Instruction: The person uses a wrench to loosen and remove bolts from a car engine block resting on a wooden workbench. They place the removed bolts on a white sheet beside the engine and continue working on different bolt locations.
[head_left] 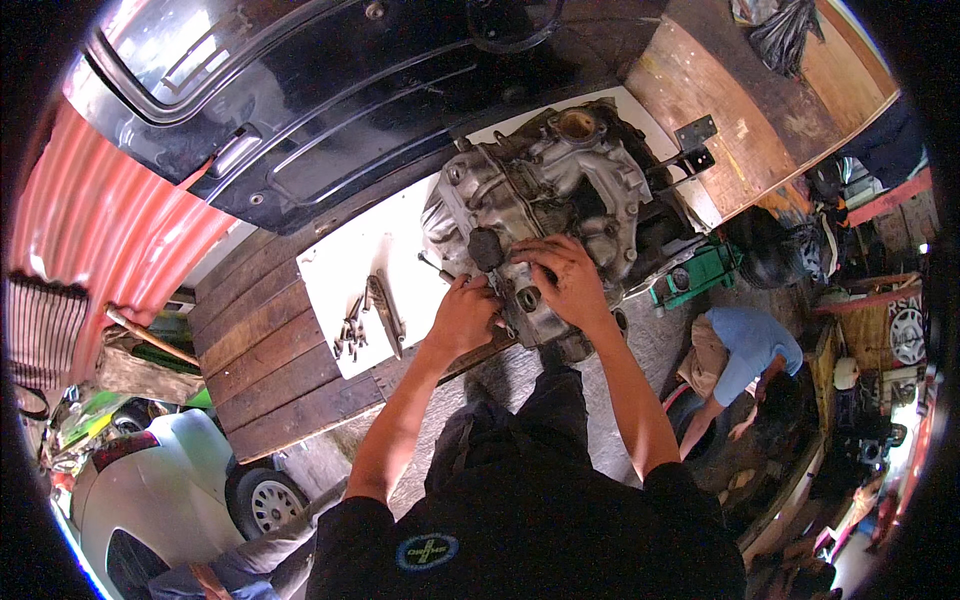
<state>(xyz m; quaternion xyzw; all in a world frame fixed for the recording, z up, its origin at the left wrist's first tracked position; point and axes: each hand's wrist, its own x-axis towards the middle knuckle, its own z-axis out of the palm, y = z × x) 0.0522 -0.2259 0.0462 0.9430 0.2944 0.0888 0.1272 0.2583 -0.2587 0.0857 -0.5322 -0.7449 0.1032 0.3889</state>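
A large grey metal gearbox (535, 185), greasy and open in places, lies on a white board (325, 255). At its near side my left hand (465, 315) has its fingers curled together against the casing; whatever they hold is hidden. Just beyond those fingers lies a thin dark rod with a knob at its end (432, 266). My right hand (568, 282) rests on the casing, its fingers bent but apart, beside a round opening. Between and beyond both hands sits a dark rounded block (486, 248) on the gearbox.
Several bolts (350, 335) and a long metal tool (384, 312) lie on the board, over a wooden plank bench (270, 350). A black vehicle panel (340, 120) stands behind. At right, a person in blue (755, 345) bends over a tyre near a green jack (700, 275). A white car (170, 480) stands lower left.
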